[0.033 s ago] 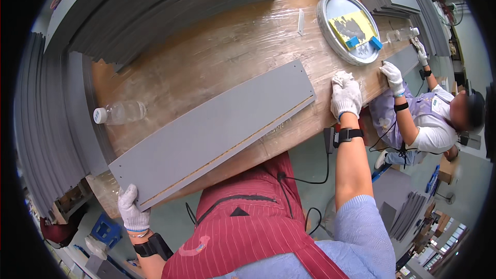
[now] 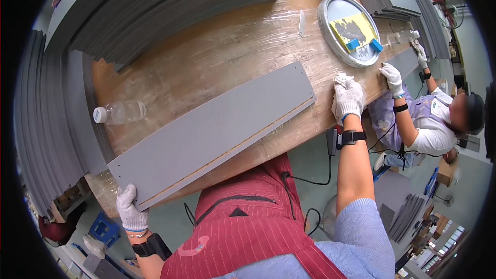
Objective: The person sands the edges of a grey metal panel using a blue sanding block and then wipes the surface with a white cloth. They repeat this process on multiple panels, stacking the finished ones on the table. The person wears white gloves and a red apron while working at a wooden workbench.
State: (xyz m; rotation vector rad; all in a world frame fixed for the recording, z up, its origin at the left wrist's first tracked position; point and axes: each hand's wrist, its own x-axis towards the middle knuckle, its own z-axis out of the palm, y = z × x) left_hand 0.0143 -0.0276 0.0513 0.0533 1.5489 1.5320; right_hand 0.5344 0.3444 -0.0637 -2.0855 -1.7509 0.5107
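Note:
A long grey board (image 2: 214, 134) lies slantwise on the table, with a narrow brown groove along its near edge and small holes at its ends. My left hand (image 2: 132, 209), in a white knitted glove, is closed on its near left corner, thumb on top and fingers underneath. Past the board's right end, my gloved right hand (image 2: 349, 101) is closed around a crumpled white cloth (image 2: 341, 78) at the table's edge. Hand and cloth are apart from the board.
Grey panels (image 2: 170, 13) are stacked at the back left. A clear bottle (image 2: 121, 112) lies near them. A round lid (image 2: 324, 33) holds a yellow, grey-smeared sheet (image 2: 338, 30) and blue blocks (image 2: 375, 46). At the right, a co-worker (image 2: 431, 119) handles another grey board (image 2: 404, 62).
My right hand with the cloth has shifted slightly toward me. My left hand and the board have barely moved.

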